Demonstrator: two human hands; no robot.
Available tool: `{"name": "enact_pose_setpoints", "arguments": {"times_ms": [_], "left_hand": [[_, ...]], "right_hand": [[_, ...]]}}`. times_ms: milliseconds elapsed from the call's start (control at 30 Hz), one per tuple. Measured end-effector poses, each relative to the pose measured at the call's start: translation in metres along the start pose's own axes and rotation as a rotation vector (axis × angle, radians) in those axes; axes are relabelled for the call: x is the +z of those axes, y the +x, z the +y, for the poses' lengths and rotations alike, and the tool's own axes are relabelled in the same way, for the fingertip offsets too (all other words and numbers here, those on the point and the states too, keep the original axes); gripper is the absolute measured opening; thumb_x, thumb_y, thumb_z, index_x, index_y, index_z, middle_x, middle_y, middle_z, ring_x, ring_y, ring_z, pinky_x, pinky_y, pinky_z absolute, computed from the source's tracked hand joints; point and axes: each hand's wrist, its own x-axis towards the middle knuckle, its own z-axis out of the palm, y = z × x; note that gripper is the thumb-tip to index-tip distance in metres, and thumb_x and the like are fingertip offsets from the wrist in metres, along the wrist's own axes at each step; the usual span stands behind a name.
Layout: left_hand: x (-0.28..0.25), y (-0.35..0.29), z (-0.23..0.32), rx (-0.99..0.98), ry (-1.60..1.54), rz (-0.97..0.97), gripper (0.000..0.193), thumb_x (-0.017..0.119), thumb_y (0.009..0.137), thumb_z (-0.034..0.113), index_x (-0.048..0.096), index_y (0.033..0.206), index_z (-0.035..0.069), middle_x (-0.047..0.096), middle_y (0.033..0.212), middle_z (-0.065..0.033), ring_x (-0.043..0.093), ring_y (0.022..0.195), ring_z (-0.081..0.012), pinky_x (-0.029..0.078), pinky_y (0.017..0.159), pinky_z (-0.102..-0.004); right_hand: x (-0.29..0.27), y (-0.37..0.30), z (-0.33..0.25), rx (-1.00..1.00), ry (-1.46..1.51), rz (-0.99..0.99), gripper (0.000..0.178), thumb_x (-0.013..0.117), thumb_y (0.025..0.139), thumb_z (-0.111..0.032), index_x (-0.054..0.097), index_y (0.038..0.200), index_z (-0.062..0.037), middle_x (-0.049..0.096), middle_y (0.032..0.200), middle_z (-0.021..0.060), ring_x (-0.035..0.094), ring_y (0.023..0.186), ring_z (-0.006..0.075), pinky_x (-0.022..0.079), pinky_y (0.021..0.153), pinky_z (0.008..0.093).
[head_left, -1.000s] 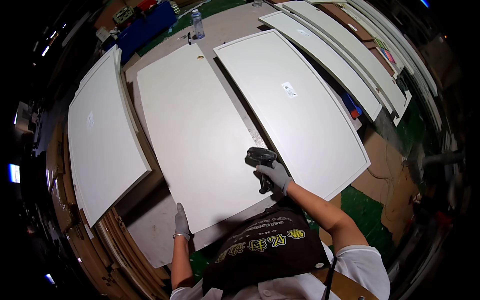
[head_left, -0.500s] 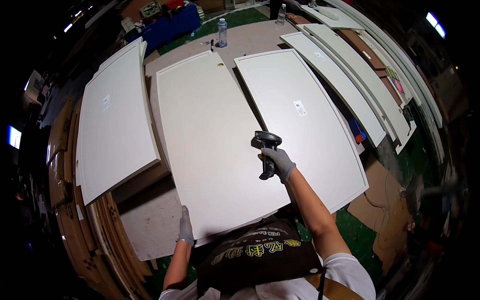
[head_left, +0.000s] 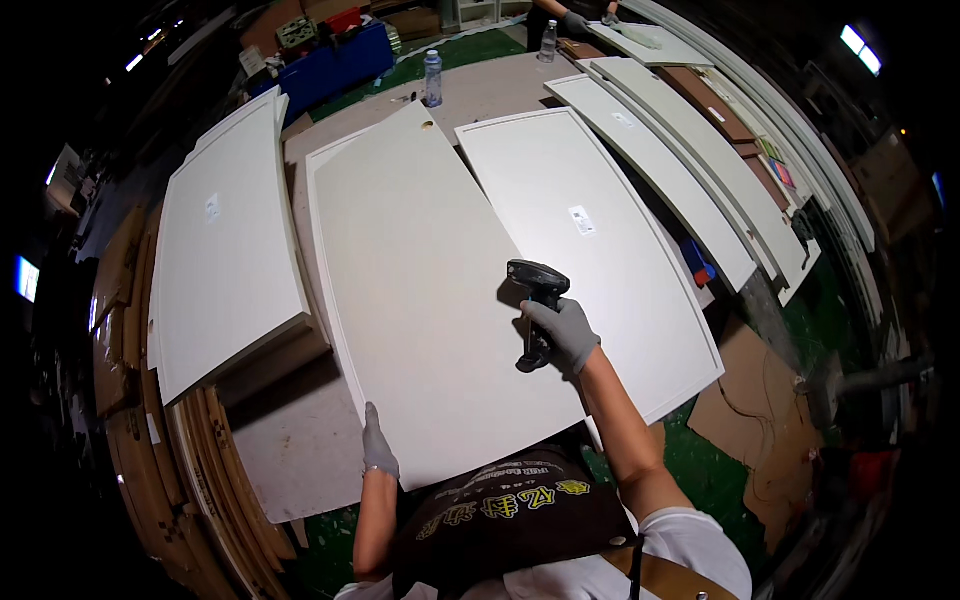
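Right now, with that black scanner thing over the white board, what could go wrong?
The right hand holds the black scanner above the middle board; if it slipped, it might scratch or dent the white top.

The water bottle stands near that board's far end, so pushing the board away could perhaps knock it over.

The left hand is right at the board's edge, so its fingers might get pinched if the board shifted.

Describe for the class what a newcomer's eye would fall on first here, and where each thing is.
Probably the black pistol-shaped device, held in the gloved right hand over the right part of the scene's central white panel. Next, that broad panel itself, with the gloved left hand at its near left edge. Similar white panels lie to either side.
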Motion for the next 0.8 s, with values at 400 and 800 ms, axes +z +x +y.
{"name": "enact_pose_setpoints", "arguments": {"times_ms": [400,800], "left_hand": [[0.074,-0.077,-0.048,0.094,0.121,0.031,0.058,0.046,0.096,0.045,0.049,0.128,-0.003,0.057,0.123,-0.0129,0.057,0.108,-0.0226,0.048,0.091,-0.034],[0.212,-0.1,-0.097,0.062,0.213,0.104,0.053,0.047,0.096,0.042,0.054,0.122,-0.003,0.06,0.116,-0.0109,0.059,0.102,-0.0205,0.049,0.088,-0.0339]], "right_hand": [[-0.109,-0.082,0.009,0.04,0.239,0.066,0.022,0.069,0.084,-0.02,0.061,0.085,0.0009,0.059,0.07,0.0049,0.056,0.058,0.0115,0.045,0.052,0.0258],[-0.269,-0.055,0.022,0.014,0.244,0.133,0.026,0.072,0.082,-0.022,0.063,0.086,0.0021,0.062,0.072,0.0054,0.056,0.059,0.0104,0.043,0.052,0.0247]]}}
